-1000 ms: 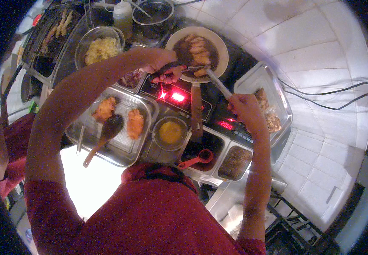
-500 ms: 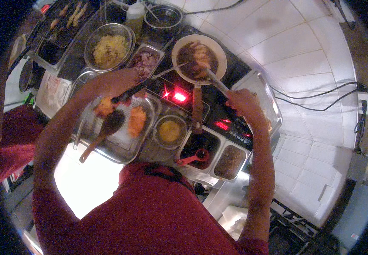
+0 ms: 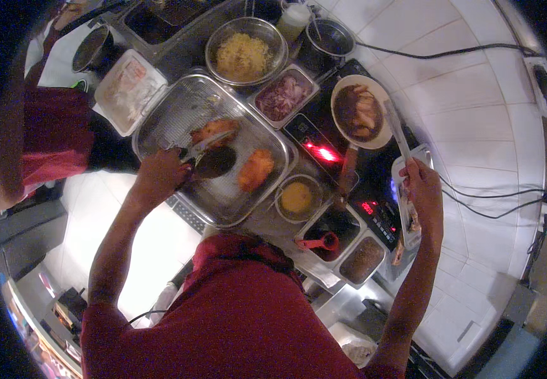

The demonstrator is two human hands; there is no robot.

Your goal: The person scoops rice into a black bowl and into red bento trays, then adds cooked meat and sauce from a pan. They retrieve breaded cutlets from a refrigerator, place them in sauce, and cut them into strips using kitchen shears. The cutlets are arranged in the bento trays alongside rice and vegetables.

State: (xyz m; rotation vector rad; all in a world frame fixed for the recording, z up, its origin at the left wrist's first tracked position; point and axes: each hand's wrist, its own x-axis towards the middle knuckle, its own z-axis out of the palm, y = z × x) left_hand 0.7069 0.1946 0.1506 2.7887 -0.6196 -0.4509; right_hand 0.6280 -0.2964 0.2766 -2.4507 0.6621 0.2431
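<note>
My left hand [image 3: 161, 172] is closed round the dark handle of a metal utensil [image 3: 218, 140], kind unclear. Its pale metal end lies against a browned, orange fried piece [image 3: 205, 131] in a steel tray [image 3: 153, 120]. A second orange fried piece [image 3: 256, 170] rests farther right in that tray. A dark-bowled spoon [image 3: 216, 162] lies between them, its handle hidden by my hand. My right hand [image 3: 422, 183] grips metal tongs [image 3: 398, 131], which slant up along the right rim of a light-coloured pan [image 3: 382, 136]. Brown slices [image 3: 366, 112] sit in dark sauce inside the pan.
An induction hob [image 3: 324, 151] glows red under the pan handle. Around stand a bowl of yellow shreds [image 3: 243, 58], a pan of chopped purple onion [image 3: 283, 95], a yellow liquid bowl [image 3: 297, 197], and a red scoop [image 3: 319, 242]. Cables [image 3: 475, 202] hang right. Another person's red clothing [image 3: 58, 139] shows left.
My left hand has moved back from the pan to the tray with the utensil. The tongs have shifted from the pan's contents to its right side. The view has turned.
</note>
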